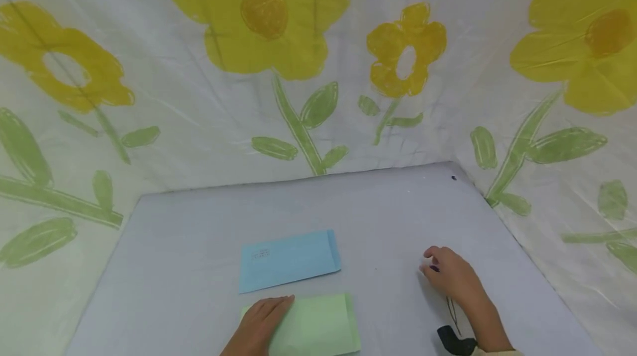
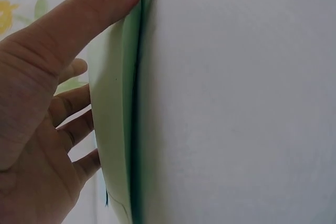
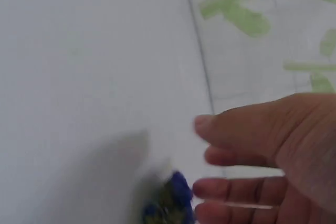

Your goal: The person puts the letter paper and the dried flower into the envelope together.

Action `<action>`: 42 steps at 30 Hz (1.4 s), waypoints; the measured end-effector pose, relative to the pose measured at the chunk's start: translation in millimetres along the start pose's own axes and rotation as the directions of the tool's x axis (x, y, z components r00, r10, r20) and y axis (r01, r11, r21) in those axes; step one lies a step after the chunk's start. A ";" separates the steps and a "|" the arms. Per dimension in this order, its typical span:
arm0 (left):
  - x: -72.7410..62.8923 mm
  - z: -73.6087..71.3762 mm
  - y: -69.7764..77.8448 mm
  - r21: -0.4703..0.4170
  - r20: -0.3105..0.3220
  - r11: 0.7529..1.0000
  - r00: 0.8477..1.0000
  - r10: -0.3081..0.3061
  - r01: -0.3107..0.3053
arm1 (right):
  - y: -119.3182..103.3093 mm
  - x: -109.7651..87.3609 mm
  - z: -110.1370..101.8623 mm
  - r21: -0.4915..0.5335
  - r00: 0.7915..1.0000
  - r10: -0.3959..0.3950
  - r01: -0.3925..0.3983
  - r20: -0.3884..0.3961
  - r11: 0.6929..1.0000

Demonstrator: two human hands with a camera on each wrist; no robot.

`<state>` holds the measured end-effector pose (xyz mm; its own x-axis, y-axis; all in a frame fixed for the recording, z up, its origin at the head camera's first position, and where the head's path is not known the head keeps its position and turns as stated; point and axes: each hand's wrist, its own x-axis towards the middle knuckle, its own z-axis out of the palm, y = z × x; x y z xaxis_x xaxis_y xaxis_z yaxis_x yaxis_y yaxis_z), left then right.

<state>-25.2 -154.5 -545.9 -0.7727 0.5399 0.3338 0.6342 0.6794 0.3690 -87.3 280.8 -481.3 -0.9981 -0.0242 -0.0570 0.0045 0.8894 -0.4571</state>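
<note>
My left hand point(image 1: 261, 323) lies across the left end of a light green envelope point(image 1: 313, 325). In the left wrist view, that hand's thumb is on one side of the envelope's edge point(image 2: 113, 103) and its fingertips go behind the other. A light blue envelope point(image 1: 288, 261) with small print lies flat just beyond. Off to the right, my right hand point(image 1: 455, 278) is bent above the table, holding a small dark blue thing point(image 1: 434, 268) at its fingertips. In the right wrist view this blue and yellowish thing point(image 3: 170, 203) is blurred; its kind is unclear.
Both envelopes are on a pale grey table point(image 1: 199, 234). White cloth with painted yellow flowers point(image 1: 264, 13) hangs behind and beside it. A thin cord point(image 1: 453, 314) trails below my right hand, near a black wrist device point(image 1: 455, 341). A small dark speck point(image 1: 453, 178) is at the far right corner.
</note>
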 end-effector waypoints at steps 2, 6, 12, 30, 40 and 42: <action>0.8 -1.0 0.0 -0.008 -0.001 1.000 1.000 -0.003 0.003 | 8.8 -1.1 -7.7 -0.054 0.999 0.033 -0.031 0.032 0.998; 2.0 -2.7 0.0 -0.019 -0.002 1.000 1.000 0.000 0.000 | 20.9 -1.7 -12.5 -0.100 0.996 0.062 -0.054 0.069 0.993; 2.8 -3.0 0.2 -0.018 -0.002 1.000 1.000 0.008 -0.008 | 28.5 0.9 -8.4 -0.049 0.994 0.062 -0.057 0.088 0.997; 2.4 -4.8 1.1 -0.030 -0.030 0.999 0.999 0.031 -0.032 | 22.7 -7.2 -3.5 0.427 0.982 -0.059 -0.023 0.177 0.904; 1.7 -3.4 1.8 -0.041 -0.039 0.998 0.999 0.036 -0.038 | 17.6 -8.5 22.3 0.737 0.959 -0.149 -0.079 0.240 0.671; 1.5 -2.5 2.0 -0.048 -0.040 0.998 0.999 0.035 -0.037 | 16.0 -9.1 26.9 0.744 0.958 -0.146 -0.089 0.245 0.662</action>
<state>-25.0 -153.6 -542.5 -0.7483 0.5431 0.3810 0.6628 0.6345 0.3976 -76.5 283.0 -512.0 -0.9421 -0.2649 -0.2054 0.1381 0.2517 -0.9579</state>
